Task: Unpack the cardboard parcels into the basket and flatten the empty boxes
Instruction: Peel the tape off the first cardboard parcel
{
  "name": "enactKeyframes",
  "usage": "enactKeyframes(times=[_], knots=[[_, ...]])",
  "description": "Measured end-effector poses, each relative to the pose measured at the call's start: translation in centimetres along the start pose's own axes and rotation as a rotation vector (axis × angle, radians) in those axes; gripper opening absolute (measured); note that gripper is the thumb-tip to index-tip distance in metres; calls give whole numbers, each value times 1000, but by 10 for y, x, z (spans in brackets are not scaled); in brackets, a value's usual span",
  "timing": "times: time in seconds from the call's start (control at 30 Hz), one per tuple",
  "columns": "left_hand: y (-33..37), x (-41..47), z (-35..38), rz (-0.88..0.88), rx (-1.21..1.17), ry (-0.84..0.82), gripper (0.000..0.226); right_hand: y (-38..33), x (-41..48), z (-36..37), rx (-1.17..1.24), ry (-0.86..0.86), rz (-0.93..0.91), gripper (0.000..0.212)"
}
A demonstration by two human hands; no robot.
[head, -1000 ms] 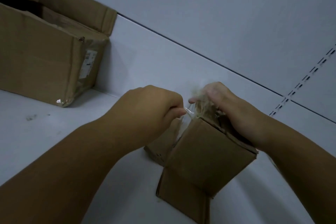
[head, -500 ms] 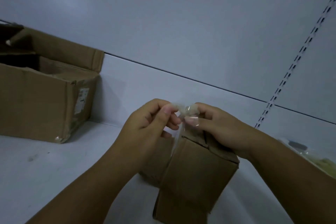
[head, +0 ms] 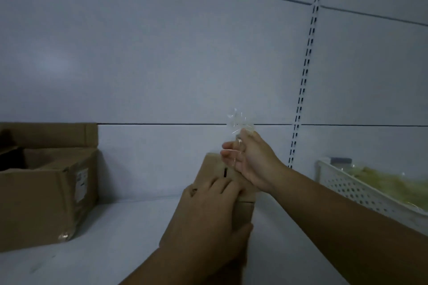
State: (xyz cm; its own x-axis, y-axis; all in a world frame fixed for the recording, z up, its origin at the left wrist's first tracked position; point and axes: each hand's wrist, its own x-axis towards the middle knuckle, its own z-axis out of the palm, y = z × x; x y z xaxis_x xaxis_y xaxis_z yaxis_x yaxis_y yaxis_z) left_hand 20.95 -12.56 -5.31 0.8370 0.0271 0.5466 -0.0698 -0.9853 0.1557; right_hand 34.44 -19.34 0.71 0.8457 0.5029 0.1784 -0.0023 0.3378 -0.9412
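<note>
small parcel standing on end on the shelf, its long axis running upward and slightly away from us. our left hand holds it, fingers laid across its near face and thumb hooked round its right edge. our right hand is raised just above and right of the parcel's top. its thumb and forefinger pinch a crumpled strip of clear tape, and its other fingers are loosely extended to the left. the tape trails down toward the parcel's top, but we cannot tell whether it is attached there. the white perforated basket lies well to the right of the parcel, on the right hand's side, with pale greenish contents already in it. a large opened box sits well to the parcel's left. we judge that the seal is being stripped. the next move turns on the top lying directly below the right fingers, so the right hand is nearer to both the flaps and the basket.
</note>
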Motion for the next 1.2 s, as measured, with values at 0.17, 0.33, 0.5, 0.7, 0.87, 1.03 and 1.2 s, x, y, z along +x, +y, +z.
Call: enactKeyframes(times=[0.17, 0.33, 0.5, 0.7, 0.87, 1.03, 1.2], knots=[[-36, 16, -49, -239, -205, -229, 18, -24, 6, -46, -86, 162, -86, 26], [-17, 36, -73, -173, -75, -181, 22, -22, 3, -60, -167, 127, -19, 30], [11, 67, -22, -225, 199, -435, 74, -40, 7, -58, -324, -29, -49, 29], [-24, 61, -38, -173, 117, -573, 79, -77, 16, -98, -583, -8, -103, 12], [-21, 63, -39, -197, 150, -583, 82, -67, 25, -114, -807, 2, -129, 12], [-21, 62, -45, -269, 47, -633, 83, -59, 34, -108, -488, 56, -145, 13], [-19, 53, -37, -336, 9, -538, 75, -74, 39, -120, -456, -231, 54, 20]])
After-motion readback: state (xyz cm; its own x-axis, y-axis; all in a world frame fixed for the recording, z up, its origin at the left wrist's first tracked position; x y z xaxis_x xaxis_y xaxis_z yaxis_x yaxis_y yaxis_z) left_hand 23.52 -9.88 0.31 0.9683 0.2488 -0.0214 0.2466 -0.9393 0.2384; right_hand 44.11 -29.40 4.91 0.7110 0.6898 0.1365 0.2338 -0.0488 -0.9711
